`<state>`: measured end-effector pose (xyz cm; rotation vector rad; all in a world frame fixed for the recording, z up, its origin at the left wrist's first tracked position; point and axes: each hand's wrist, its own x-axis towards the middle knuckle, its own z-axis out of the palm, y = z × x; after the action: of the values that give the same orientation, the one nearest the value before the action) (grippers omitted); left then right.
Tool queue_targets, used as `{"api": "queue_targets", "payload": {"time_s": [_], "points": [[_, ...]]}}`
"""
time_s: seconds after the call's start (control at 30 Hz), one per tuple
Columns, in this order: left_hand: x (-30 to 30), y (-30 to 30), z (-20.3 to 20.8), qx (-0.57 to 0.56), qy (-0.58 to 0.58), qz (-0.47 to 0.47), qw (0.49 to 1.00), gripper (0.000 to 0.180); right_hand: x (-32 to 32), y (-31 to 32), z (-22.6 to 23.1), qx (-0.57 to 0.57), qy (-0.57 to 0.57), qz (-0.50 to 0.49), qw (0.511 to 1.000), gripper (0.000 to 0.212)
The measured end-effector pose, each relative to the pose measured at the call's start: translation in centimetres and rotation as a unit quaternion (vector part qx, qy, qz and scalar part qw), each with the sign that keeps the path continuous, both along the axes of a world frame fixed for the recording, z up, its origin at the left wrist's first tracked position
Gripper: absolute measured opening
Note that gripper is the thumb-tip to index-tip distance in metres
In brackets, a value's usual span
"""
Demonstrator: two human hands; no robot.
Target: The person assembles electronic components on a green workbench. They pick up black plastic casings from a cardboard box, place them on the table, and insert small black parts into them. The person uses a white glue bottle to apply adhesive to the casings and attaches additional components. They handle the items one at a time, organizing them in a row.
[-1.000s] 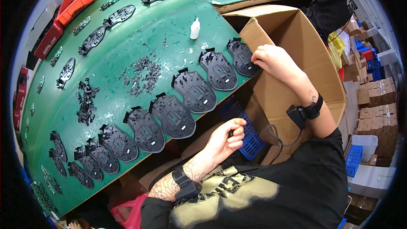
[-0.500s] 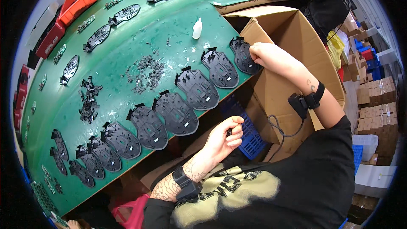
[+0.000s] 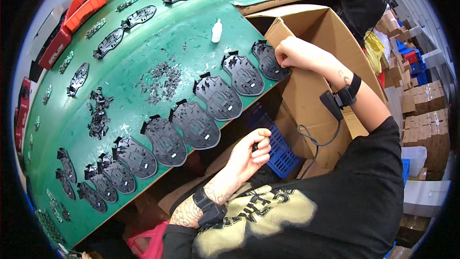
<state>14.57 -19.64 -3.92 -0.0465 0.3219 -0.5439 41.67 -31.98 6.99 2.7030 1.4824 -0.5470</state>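
Observation:
A row of black plastic shells (image 3: 195, 124), shaped like computer mouse bases, lies along the near edge of the green table. My right hand (image 3: 301, 55) is at the right end of the row, its fingertips pinched at the right edge of the last shell (image 3: 269, 61). Whatever lies between those fingertips is hidden. My left hand (image 3: 248, 155) hovers off the table edge in front of my body, palm up with curled fingers. A small dark thing shows between them, too small to name. Many tiny black parts (image 3: 162, 82) are scattered behind the shells.
A white squeeze bottle (image 3: 216, 31) stands behind the row. Black pieces (image 3: 99, 113) are heaped at left. Circuit boards and shells line the far green strip (image 3: 143, 0). An open cardboard box (image 3: 352, 48) adjoins the table at right, near a blue crate (image 3: 282, 156). Another person (image 3: 362, 0) works beyond.
The whole view has shifted slightly. My right hand stays by the last shell, its fingers now bent further down at the edge. My left hand remains curled in about the same place.

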Motion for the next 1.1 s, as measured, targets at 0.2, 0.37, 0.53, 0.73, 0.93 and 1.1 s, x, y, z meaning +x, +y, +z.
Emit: {"api": "queue_targets", "payload": {"time_s": [0.2, 0.37, 0.53, 0.73, 0.93, 1.1], "points": [[-0.1, -0.2, 0.0, -0.002, -0.002, 0.003, 1.0, 0.012, 0.0, 0.2, 0.0, -0.006, -0.016, 0.014, 1.0, 0.005], [0.1, 0.0, 0.0, -0.001, 0.007, 0.005, 1.0, 0.011, 0.4, 0.3, -0.1, -0.008, -0.012, 0.022, 1.0, 0.005], [0.1, 0.2, 0.3, -0.004, 0.003, 0.007, 1.0, 0.01, 0.5, 0.5, 0.4, -0.02, 0.01, 0.032, 0.999, 0.006], [-0.1, 0.2, 0.5, -0.005, 0.001, 0.006, 1.0, 0.009, 0.8, 0.8, -0.1, -0.038, 0.004, 0.013, 0.999, 0.006], [-0.4, 0.4, 0.5, 0.006, -0.002, 0.014, 1.0, 0.009, 0.8, 0.9, -0.3, -0.048, 0.006, 0.009, 0.999, 0.006], [-0.4, 0.7, 0.9, 0.004, -0.01, 0.02, 1.0, 0.009, 0.7, 0.7, -0.4, -0.03, -0.004, 0.018, 0.999, 0.007]]}}
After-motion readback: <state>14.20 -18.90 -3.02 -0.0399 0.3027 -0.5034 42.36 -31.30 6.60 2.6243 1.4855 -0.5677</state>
